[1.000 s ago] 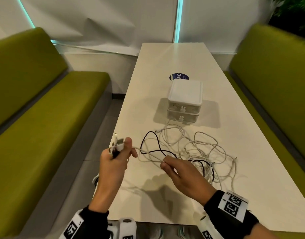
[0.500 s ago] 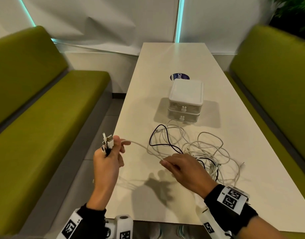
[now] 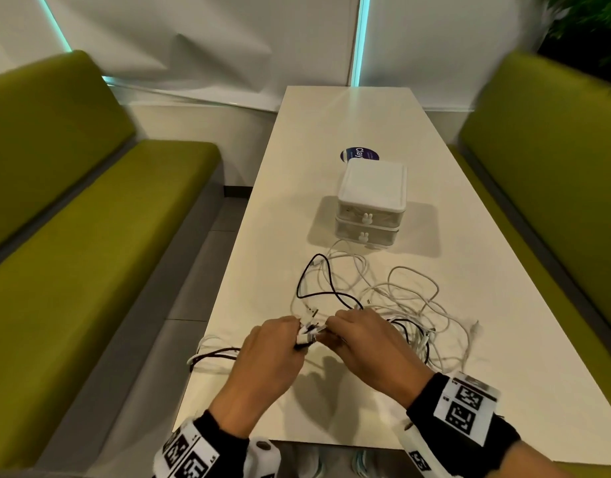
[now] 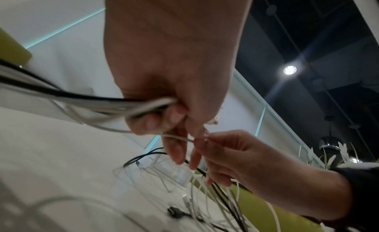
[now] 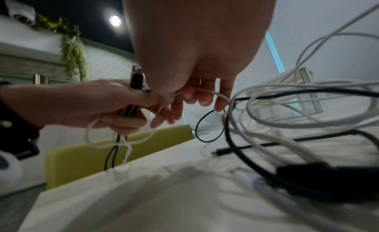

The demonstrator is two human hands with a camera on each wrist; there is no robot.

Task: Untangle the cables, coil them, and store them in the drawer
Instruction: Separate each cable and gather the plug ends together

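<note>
Tangle of white and black cables (image 3: 393, 305) spread on white table (image 3: 349, 125), between near edge and drawer unit (image 3: 371, 205). Left hand (image 3: 269, 357) curled round bundle of plug ends (image 3: 307, 331), loops hanging off table's left edge. Right hand (image 3: 369, 343) touching left, fingertips pinching one white cable (image 5: 215, 93). Two stacked drawers both closed, bunny knobs facing the tangle; contents not discernible. Blue round sticker (image 3: 359, 155) behind unit. Green benches (image 3: 90, 236) either side.

White and black cables (image 3: 397, 301), white drawer unit (image 3: 371, 201), off-white table (image 3: 331, 132), olive-green benches (image 3: 90, 236), black-and-white checkered wristbands (image 3: 464, 407).
</note>
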